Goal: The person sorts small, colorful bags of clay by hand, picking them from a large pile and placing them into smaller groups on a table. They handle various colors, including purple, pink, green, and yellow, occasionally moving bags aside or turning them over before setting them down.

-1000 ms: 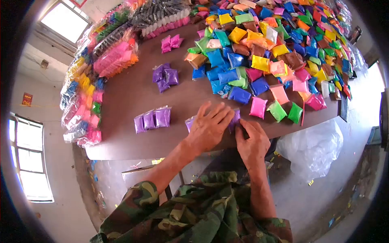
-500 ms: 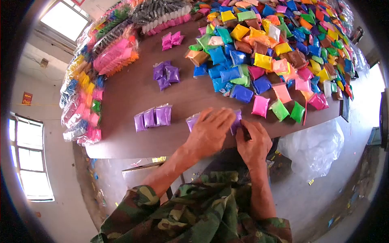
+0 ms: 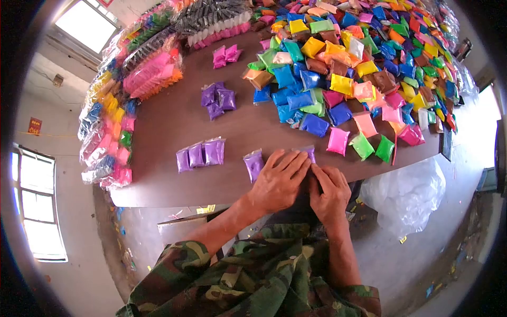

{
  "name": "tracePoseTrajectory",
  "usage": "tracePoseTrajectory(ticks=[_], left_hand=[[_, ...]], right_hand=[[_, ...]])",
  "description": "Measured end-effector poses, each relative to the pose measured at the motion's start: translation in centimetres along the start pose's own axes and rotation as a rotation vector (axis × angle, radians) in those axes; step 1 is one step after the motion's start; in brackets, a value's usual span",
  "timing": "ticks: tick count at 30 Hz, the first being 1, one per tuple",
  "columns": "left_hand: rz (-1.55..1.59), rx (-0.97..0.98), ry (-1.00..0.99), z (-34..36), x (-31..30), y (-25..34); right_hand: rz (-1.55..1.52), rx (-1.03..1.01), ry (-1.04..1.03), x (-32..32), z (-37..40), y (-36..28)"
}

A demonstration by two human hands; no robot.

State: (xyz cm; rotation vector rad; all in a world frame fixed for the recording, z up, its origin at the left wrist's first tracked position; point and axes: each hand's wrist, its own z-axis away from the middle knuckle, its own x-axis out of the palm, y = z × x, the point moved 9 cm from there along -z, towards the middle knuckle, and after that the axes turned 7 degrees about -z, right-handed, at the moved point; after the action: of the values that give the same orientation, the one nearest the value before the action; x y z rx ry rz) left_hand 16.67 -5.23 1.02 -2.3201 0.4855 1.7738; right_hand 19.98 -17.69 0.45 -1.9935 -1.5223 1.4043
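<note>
My left hand [image 3: 282,180] lies over a small purple packet [image 3: 309,151], its fingers stretched out and close together. Only the top of that packet shows; the rest is hidden under the fingers. At the packet's right side, the thumb and fingers of my right hand [image 3: 330,191] are closed at its edge. Just left of my left hand lies another purple packet [image 3: 254,167], flat on the table. Farther left, three purple packets [image 3: 196,156] stand side by side in a row.
A large heap of coloured packets [image 3: 338,68] covers the right and back of the brown table [image 3: 163,121]. Several purple packets [image 3: 216,100] and some pink ones [image 3: 226,55] lie mid-table. Bagged stacks [image 3: 150,79] line the left edge. A clear plastic bag [image 3: 404,195] hangs at right.
My left hand has come down and slightly right onto the purple packet, uncovering more of the packet to its left. My right hand has shifted slightly left and down.
</note>
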Motion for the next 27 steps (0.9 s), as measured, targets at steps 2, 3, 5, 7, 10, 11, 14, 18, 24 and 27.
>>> tracePoseTrajectory(ticks=[2,3,5,7,10,11,14,18,24,27], left_hand=[[0.016,-0.014,-0.01,0.3,0.3,0.2],[0.022,-0.022,-0.013,0.3,0.5,0.2],[0.042,-0.053,0.011,0.3,0.3,0.5],[0.053,-0.072,0.042,0.4,0.0,0.5],[0.047,-0.069,0.072,0.5,0.1,0.3],[0.039,-0.084,0.085,0.5,0.0,0.3],[-0.016,-0.085,0.096,1.0,-0.4,0.5],[0.013,-0.162,0.107,2.7,-1.6,0.0],[-0.088,-0.323,0.089,7.4,-3.0,-3.8],[-0.042,-0.332,0.094,8.1,-3.1,-5.0]], right_hand=[[-0.004,0.004,0.006,0.1,0.3,0.1],[0.0,0.0,0.015,0.1,0.2,0.2],[0.001,-0.009,0.034,0.1,0.2,0.1],[0.007,-0.013,0.038,0.1,0.3,0.4],[-0.014,-0.005,0.041,0.1,0.1,0.1],[-0.03,-0.005,0.043,0.0,0.2,0.2],[-0.073,0.019,0.056,-0.1,0.9,-0.3],[-0.079,0.024,0.059,-0.1,1.2,-0.6],[-0.084,0.023,0.046,0.2,0.8,-0.5],[-0.085,0.007,0.053,0.2,0.5,-0.6]])
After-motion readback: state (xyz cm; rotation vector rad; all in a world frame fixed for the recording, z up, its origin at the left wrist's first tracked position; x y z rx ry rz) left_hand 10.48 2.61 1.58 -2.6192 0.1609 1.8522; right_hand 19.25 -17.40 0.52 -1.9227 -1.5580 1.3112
